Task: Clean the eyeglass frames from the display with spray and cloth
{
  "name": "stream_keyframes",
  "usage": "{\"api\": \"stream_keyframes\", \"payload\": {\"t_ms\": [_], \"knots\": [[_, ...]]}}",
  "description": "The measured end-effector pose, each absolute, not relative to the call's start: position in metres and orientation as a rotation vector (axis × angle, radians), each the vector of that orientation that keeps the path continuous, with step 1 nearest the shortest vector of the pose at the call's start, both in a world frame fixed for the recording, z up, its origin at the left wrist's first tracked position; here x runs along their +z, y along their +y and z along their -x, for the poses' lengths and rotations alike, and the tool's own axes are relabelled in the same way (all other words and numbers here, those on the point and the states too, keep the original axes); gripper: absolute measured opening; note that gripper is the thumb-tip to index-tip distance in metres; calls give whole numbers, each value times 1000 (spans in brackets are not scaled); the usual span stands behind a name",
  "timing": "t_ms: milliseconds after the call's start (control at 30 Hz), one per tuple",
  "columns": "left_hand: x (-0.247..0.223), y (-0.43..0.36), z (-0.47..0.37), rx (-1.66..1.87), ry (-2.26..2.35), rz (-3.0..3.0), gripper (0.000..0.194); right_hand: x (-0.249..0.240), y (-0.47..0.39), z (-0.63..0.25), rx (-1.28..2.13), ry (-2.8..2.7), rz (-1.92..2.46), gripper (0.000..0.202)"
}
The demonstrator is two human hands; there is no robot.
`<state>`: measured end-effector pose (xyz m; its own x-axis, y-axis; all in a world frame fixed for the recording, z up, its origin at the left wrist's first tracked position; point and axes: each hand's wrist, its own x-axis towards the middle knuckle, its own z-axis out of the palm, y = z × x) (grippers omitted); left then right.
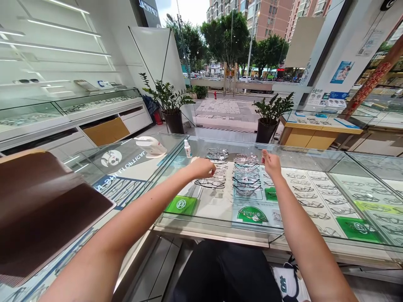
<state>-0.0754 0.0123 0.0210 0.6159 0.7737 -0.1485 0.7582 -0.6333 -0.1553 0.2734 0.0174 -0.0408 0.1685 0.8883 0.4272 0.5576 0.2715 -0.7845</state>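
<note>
Over the left column of eyeglasses on the glass counter, my left hand reaches with its fingers curled and pressed together. What it grips, if anything, is hidden behind the fingers. A small white patch shows just behind that hand. My right hand is closed with the thumb uppermost, just right of the second column of eyeglasses. I cannot make out anything inside it. Several frames lie folded out in rows in both columns. A white spray bottle stands behind my left hand.
A white device stands on the counter to the left. A brown panel juts in at the near left. Inside the glass case lie more eyeglasses and green cards. Potted plants stand beyond the counter.
</note>
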Motion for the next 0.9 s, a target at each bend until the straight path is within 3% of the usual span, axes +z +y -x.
{"api": "stream_keyframes", "payload": {"t_ms": [300, 533, 700, 767, 900], "knots": [[22, 37, 81, 254, -1434, 2740, 27, -35, 17, -273, 433, -1502, 1399, 75], [9, 46, 74, 320, -1448, 2732, 21, -36, 20, -274, 498, -1507, 1350, 75], [30, 39, 79, 240, -1429, 2745, 19, -34, 21, -274, 556, -1501, 1316, 75], [49, 34, 81, 122, -1437, 2784, 18, -34, 21, -274, 596, -1494, 1303, 76], [78, 22, 73, -453, -1456, 3059, 23, -34, 21, -271, 708, -1469, 1238, 78]]}}
